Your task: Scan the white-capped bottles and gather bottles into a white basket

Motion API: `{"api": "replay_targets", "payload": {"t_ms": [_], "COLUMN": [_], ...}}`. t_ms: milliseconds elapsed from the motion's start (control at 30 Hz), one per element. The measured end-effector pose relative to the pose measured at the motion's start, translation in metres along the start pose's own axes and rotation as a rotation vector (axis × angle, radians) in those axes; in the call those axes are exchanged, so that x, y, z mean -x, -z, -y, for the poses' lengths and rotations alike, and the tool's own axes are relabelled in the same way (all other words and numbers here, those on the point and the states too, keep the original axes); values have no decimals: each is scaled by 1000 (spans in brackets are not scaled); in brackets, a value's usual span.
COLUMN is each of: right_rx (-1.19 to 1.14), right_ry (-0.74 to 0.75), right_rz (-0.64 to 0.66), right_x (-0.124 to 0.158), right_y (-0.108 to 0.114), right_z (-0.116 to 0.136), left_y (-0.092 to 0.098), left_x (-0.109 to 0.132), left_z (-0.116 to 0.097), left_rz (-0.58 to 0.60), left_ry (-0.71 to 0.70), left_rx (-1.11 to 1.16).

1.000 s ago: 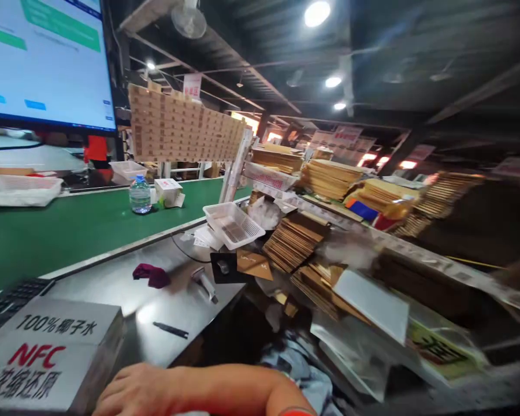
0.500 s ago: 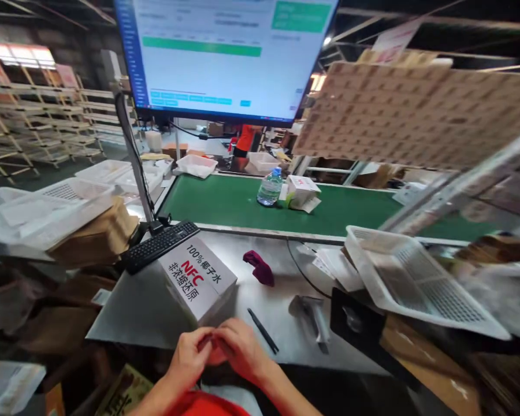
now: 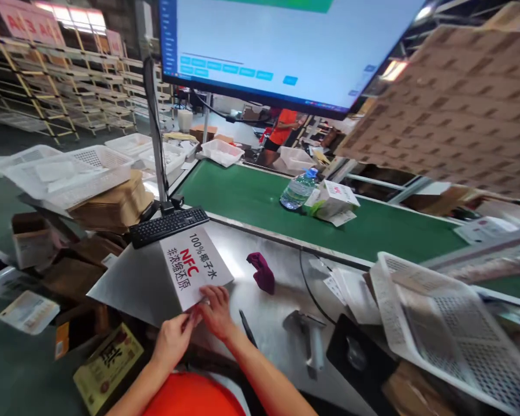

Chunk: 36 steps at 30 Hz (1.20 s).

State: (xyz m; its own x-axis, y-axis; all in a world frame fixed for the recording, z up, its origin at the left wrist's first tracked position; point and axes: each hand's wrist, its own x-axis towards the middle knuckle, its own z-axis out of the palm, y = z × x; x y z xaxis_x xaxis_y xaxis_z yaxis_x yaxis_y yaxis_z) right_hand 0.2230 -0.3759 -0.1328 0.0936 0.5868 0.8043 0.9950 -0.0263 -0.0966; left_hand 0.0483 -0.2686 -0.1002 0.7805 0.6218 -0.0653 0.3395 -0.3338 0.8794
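Observation:
A white carton (image 3: 201,263) printed "NFC" in red, with black lettering around it, sits on the metal table. At its near corner my two hands meet. My left hand (image 3: 173,338) is closed, its thumb and fingertips pinched together just off the near edge. Several fingers of my right hand (image 3: 216,312) are curled over the carton's top at that corner, its thumb side against my left fingertips. Whatever is between the fingertips is too small to make out. A black pen-like tool (image 3: 247,328) lies beside my right forearm, and a crumpled purple cloth (image 3: 262,273) lies beyond.
A keyboard (image 3: 169,225) is behind the carton, below a monitor (image 3: 260,52). At right are a handheld scanner (image 3: 312,341), a mouse (image 3: 355,353) and a white basket (image 3: 387,312). A bottle (image 3: 298,190) and an opened carton (image 3: 335,199) stand on the green conveyor (image 3: 242,190).
The view has shifted and tilted. My hands, earlier together in front of the carton, have moved up to its near corner, and my right fingers now rest on its top.

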Motion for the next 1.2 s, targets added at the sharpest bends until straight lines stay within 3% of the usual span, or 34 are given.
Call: {"api": "replay_targets", "payload": {"t_ms": [167,300,400,500,533,600,700,800,867,933,967,1000,1067,1133,1200], "right_rx": [-24,-14,134,312,389,494,290,-48,-249,-433,-547,-661,-776,-788,-725], "right_ry": [-38,-274,-600,-929,-1103,-1704,-1930,-1924,-1858,-1703,-1552,-1372,-1154,-1057,-1006], "right_rz": [-34,-61,-145,-208,-221,59,260,364,354,330,323,372,510,643,720], "right_x": [6,28,72,123,136,152,155,144,132,116,105,95,72,53,43], "right_y": [-18,4,53,124,149,193,235,245,238,224,216,207,191,180,173], "right_z": [-5,-21,-48,-82,-94,-120,-160,-172,-151,-107,-81,-53,-1,37,57], "left_y": [40,79,88,79,73,60,40,23,15,11,10,10,11,12,12], "left_x": [15,13,1,-19,-27,-46,-70,-83,-85,-86,-86,-86,-88,-90,-92], "left_z": [24,16,-3,-17,-20,-22,-21,-15,-10,-3,0,3,8,11,14], "left_rz": [-223,-378,-422,-404,-377,-274,-132,-127,-173,-217,-231,-242,-254,-258,-263], "left_ry": [174,113,-93,-350,-424,-518,-453,-344,-345,-368,-376,-382,-399,-437,-477], "left_rx": [-65,-165,-255,-367,-406,-502,-706,-844,-873,-872,-865,-856,-827,-776,-719]}}
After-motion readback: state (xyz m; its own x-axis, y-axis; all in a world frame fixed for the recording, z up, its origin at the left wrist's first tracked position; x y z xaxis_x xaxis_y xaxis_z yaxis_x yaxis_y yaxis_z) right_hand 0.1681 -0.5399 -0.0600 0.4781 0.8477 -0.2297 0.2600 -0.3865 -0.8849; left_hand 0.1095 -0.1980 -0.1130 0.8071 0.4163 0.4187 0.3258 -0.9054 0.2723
